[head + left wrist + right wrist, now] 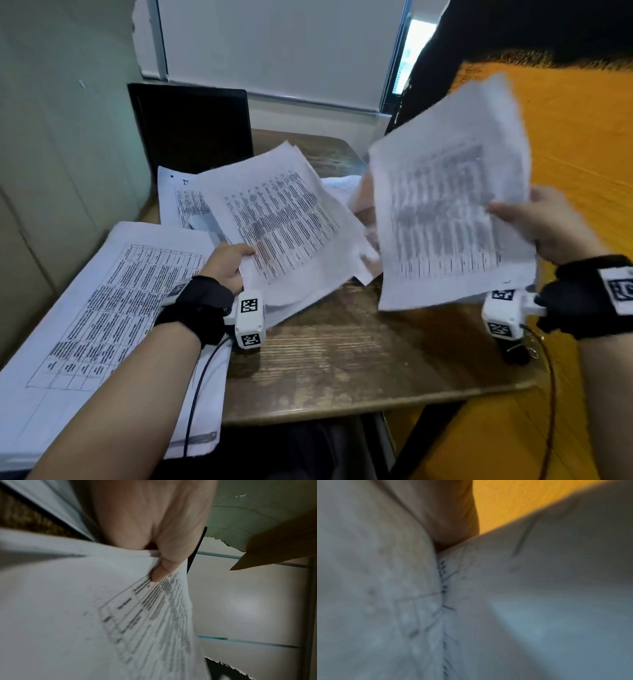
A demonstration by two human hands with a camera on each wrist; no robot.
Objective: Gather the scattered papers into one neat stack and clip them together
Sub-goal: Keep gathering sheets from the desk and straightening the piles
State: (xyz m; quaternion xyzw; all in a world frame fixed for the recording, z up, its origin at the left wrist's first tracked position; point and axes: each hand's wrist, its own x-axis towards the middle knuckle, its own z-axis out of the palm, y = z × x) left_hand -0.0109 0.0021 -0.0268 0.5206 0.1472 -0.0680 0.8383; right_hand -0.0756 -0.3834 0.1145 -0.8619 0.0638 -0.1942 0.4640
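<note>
Pinched at its near-left corner, a batch of printed sheets point(284, 219) sits in your left hand point(227, 263), centre of the head frame, lifted at a tilt above the wooden table point(342, 363); the left wrist view shows your thumb point(164, 566) pressed down on the top sheet's table print. Your right hand point(544, 222), at the right of the frame, grips a second batch point(445, 219) by its right edge, thumb over the printed face, the pages raised clear of the table and motion-blurred. The two batches are apart, a gap between them mid-frame. More papers lie flat: a large stack with a ruled table point(102, 308) under your left forearm at lower left, and another sheet point(181, 198) behind the left-hand batch, against a black panel point(191, 126) in the upper left. The right wrist view is mostly blurred paper, with orange fabric point(513, 500) at the top. A binder clip point(519, 353) seems to lie near the table's right edge, below your right wrist.
</note>
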